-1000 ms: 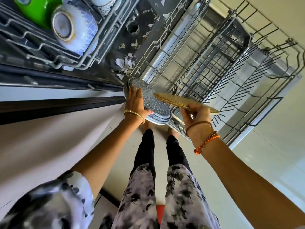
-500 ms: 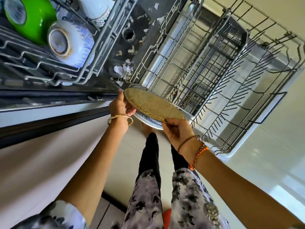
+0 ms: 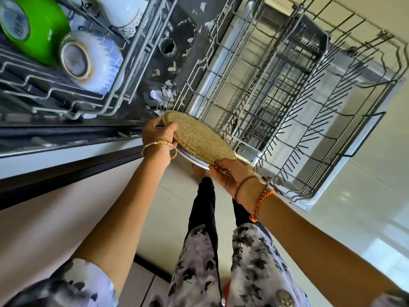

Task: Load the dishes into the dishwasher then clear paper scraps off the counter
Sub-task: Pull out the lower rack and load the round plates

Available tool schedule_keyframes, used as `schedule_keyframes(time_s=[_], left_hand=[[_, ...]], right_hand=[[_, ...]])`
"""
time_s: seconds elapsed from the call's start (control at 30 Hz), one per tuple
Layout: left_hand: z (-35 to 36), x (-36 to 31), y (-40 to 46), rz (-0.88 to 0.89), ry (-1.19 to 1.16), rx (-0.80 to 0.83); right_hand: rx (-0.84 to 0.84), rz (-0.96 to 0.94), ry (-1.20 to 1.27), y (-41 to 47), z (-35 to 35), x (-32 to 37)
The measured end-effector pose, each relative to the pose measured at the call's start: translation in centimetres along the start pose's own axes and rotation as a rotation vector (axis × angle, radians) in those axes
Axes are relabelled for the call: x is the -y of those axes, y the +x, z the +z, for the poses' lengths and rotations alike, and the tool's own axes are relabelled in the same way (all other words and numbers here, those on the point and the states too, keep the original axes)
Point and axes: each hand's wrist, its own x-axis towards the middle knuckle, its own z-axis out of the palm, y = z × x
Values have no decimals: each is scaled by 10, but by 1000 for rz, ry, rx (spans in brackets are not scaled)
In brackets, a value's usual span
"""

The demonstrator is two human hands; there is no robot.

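A round tan speckled plate point(image 3: 198, 138) lies on top of a stack of grey plates point(image 3: 194, 161), held level in front of me. My left hand point(image 3: 158, 135) grips the stack's left edge, and my right hand point(image 3: 230, 173) holds its near right edge. The stack hovers beside the left corner of the pulled-out lower dishwasher rack point(image 3: 294, 111), whose tines hold nothing. White paper scraps point(image 3: 163, 94) lie scattered on the dark counter point(image 3: 188, 41) behind the plates.
The upper wire rack point(image 3: 66, 89) at left holds a green bowl point(image 3: 37, 27), a blue-and-white bowl point(image 3: 93, 60) and a white cup point(image 3: 124, 12). The open dishwasher door point(image 3: 321, 191) sits under the lower rack. My legs stand on pale floor tiles below.
The tan plate went from tilted in my right hand to lying flat on the grey stack. Both hands now hold the stack, which has shifted slightly toward the rack.
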Motion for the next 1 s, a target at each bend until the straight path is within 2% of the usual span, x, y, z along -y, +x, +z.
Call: schedule_keyframes(time_s=[0.23, 0.5, 0.8, 1.0], left_hand=[[5, -2, -1, 26, 111, 56], [11, -4, -5, 104, 113, 53], [7, 0, -5, 57, 164, 2], [7, -1, -5, 51, 162, 23]], right_hand=[[-38, -20, 50, 3, -6, -5], [-36, -27, 17, 3, -5, 2], [-29, -9, 18, 6, -6, 0], [-17, -15, 111, 1, -5, -1]])
